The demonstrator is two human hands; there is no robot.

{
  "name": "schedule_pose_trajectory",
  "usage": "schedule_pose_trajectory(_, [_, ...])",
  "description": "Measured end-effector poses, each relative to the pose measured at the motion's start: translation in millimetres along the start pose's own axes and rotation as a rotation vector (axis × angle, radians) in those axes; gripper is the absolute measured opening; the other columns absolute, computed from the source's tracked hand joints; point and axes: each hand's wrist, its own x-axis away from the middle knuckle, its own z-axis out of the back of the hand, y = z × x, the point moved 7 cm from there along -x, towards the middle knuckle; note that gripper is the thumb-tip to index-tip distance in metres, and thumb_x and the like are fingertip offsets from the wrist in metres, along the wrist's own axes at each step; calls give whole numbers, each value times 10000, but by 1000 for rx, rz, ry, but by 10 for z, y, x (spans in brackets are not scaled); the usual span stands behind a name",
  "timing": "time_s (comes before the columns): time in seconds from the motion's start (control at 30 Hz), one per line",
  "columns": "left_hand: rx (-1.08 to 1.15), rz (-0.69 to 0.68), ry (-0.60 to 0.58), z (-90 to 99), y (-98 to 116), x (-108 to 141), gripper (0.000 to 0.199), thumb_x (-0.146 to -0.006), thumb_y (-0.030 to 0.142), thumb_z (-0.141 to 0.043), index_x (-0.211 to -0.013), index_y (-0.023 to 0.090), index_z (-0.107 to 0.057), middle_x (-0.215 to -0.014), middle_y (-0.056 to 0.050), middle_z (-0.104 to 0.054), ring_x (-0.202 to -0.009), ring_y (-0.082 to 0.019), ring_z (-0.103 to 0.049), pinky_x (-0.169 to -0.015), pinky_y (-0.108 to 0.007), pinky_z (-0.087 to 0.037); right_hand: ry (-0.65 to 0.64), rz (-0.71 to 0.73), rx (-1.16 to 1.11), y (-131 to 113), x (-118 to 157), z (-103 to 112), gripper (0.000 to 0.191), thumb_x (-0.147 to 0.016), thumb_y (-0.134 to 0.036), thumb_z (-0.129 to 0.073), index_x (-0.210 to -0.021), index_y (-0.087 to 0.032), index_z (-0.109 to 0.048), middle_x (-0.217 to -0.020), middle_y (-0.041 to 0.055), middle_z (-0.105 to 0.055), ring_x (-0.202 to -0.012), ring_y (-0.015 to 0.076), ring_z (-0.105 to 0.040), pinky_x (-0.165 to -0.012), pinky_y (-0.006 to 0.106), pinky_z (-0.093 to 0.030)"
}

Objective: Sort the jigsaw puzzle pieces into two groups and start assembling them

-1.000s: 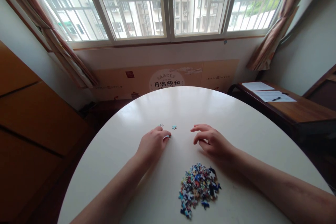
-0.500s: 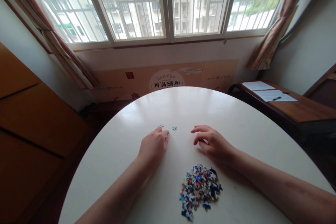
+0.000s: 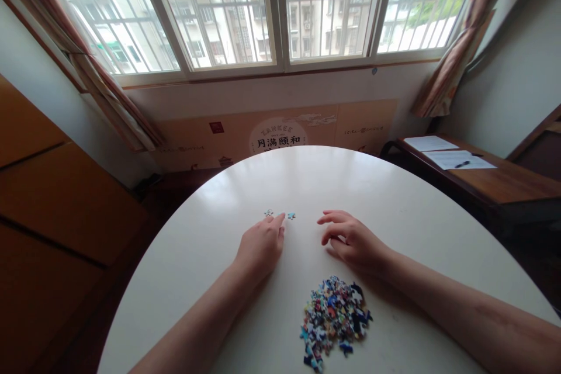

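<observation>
Two small puzzle pieces lie apart near the middle of the white round table: a pale one (image 3: 269,213) on the left and a light blue one (image 3: 291,216) on the right. My left hand (image 3: 262,242) rests just below them, its index finger stretched out between the two, with nothing visible in its grasp. To the right of the blue piece, my right hand (image 3: 346,236) hovers or rests with bent, spread fingers and holds nothing. Nearer to me lies a heap of mixed-colour puzzle pieces (image 3: 333,315), between my forearms.
The table (image 3: 307,172) has a curved far edge close to the wall below a barred window. At the right stands a brown wooden desk (image 3: 521,184) with papers (image 3: 460,159) and a pen on it. An orange-brown cabinet (image 3: 56,187) is at the left.
My left hand has shifted slightly right, and its index finger has extended towards the blue piece. The pale piece shows more fully. My right hand has hardly moved.
</observation>
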Motion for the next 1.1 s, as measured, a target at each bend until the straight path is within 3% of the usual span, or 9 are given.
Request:
schedule_pose_trajectory(0.33, [-72, -23, -9, -38, 143, -37, 425, -1049, 305, -389, -1439, 276, -555, -1088, -65, -715, -991, -220, -685, -776, -303, -505, -11, -8, 10, -14, -29, -44, 244, -755, -37, -622, -746, -243, -752, -1189, 74, -731, -1285, 324, -572, -1082, 557, -445])
schedule_pose_trajectory(0.63, [-81, 20, 14, -31, 83, -49, 477, -1030, 217, -391, -1500, 223, -475, -1226, -96, -699, -1042, -228, -688, -824, -320, -518, 5, 5, 18, -11, -34, -42, 265, -762, -27, -600, -740, -239, -757, -1163, 79, -732, -1267, 313, -582, -1076, 538, -457])
schedule_pose_trajectory(0.77, [-94, 68, 5, -12, 3, -23, 419, -996, 164, -425, -1374, 218, -596, -1240, -93, -695, -1030, -230, -694, -821, -308, -517, 6, 1, 11, -7, -29, -36, 259, -748, -20, -611, -735, -236, -753, -1170, 80, -730, -1260, 307, -586, -1068, 527, -468])
schedule_pose_trajectory(1.1, [-71, 65, -10, -48, 29, -104, 413, -1046, 294, -381, -1408, 247, -577, -1256, -105, -694, -1076, -234, -682, -877, -332, -516, -23, -19, 12, -22, -38, -54, 209, -782, -69, -643, -741, -240, -756, -1188, 70, -732, -1269, 317, -579, -1091, 555, -426])
